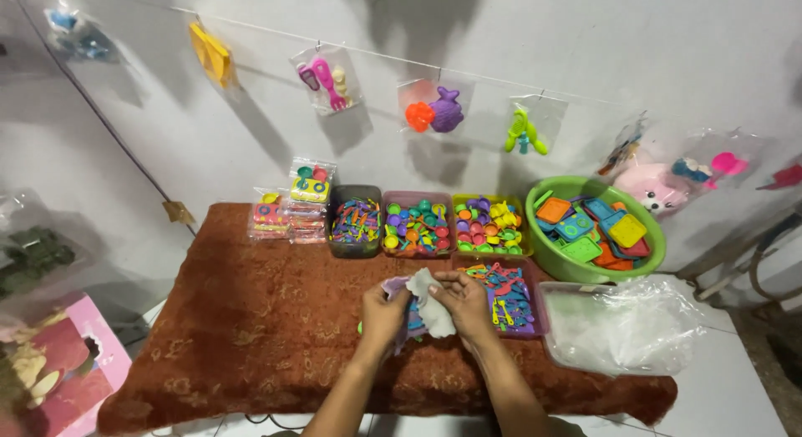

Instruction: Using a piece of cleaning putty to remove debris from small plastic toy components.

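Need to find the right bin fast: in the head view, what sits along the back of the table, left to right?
Stack of packed toy sets → dark bin of mixed pieces → pink bin of round pieces → yellow bin → green basin of square trays.

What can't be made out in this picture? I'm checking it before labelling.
Head view only:
- Toys inside the small bag: covered by the left hand and right hand.
- Pieces in the trays: too small to identify.
- Pink box: cut off by the left edge.
- Contents of the clear bags: blurred by plastic.
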